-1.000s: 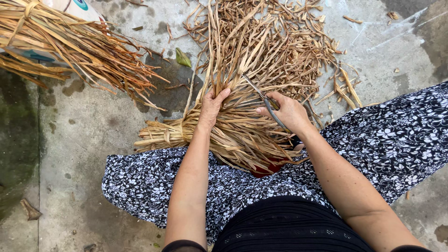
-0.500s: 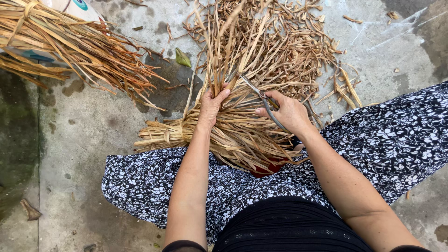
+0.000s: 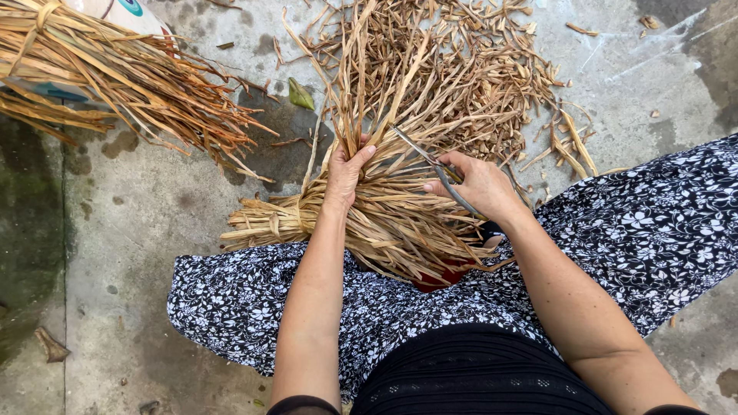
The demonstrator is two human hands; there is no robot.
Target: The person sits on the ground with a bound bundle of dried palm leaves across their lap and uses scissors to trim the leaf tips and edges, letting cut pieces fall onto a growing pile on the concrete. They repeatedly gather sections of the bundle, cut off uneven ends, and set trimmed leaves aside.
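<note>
Leaves (image 3: 384, 223), dry and long, lie as a bundle across the lap, on the flowered skirt (image 3: 653, 230), so both hands can reach them. The left hand (image 3: 344, 173) is closed around the bundle and presses it together, which keeps the loose ends pointing away over the floor (image 3: 138, 230). The right hand (image 3: 480, 184) grips the scissors (image 3: 430, 165), blades a little apart at the leaves. Cut pieces (image 3: 477, 69) lie ahead on the floor, and another bundle (image 3: 115, 77) lies at the left.
</note>
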